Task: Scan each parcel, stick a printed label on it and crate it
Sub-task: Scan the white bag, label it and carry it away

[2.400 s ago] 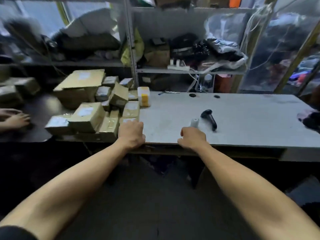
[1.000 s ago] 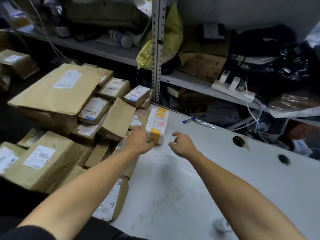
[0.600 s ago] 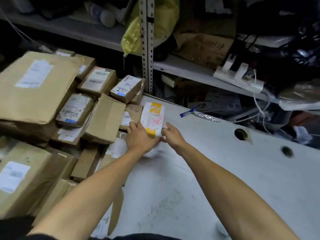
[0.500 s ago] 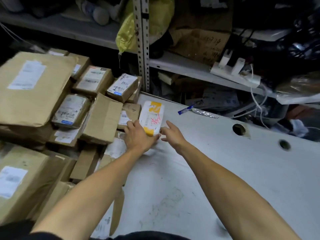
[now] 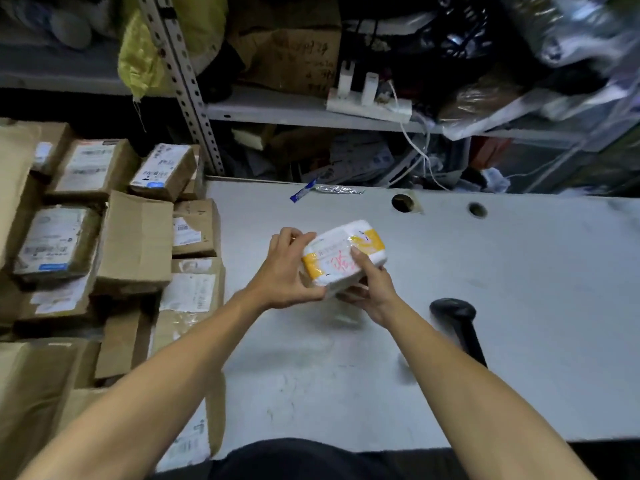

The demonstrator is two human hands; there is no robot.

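- White laminate makes up the surface (image 5: pixel 519 323) that we work over; it is scuffed, with two cable holes along its far edge.
- Metal shelving (image 5: pixel 277 107) runs behind it, crowded with bags, a cardboard box and a white power strip (image 5: pixel 369 105).
- Brown cardboard parcels (image 5: pixel 135 244) are heaped at the left, several showing printed labels, still waiting their turn.
- Our white parcel (image 5: pixel 343 258), wrapped in plastic with yellow bands and red handwriting on top, sits in both hands just above the middle of the surface, tilted with its right end farther off.
- Our left hand (image 5: pixel 287 271) has its grip wrapped round the parcel's left end, thumb at the near corner and fingers curled behind.
- Our right hand (image 5: pixel 372 285) cradles the near right side from below, thumb pressed on top beside the handwriting.
- We judge the parcel light and slightly soft: the film looks glossy and may slip, so holding the short ends, where the corners give purchase, seems safest, leaving the top face clear for scanning.
- Black and near at the right, the handheld scanner (image 5: pixel 457 323) lies on the surface, untouched.
- Farthest off, a small blue-ended sachet (image 5: pixel 322 191) lies near the far edge.
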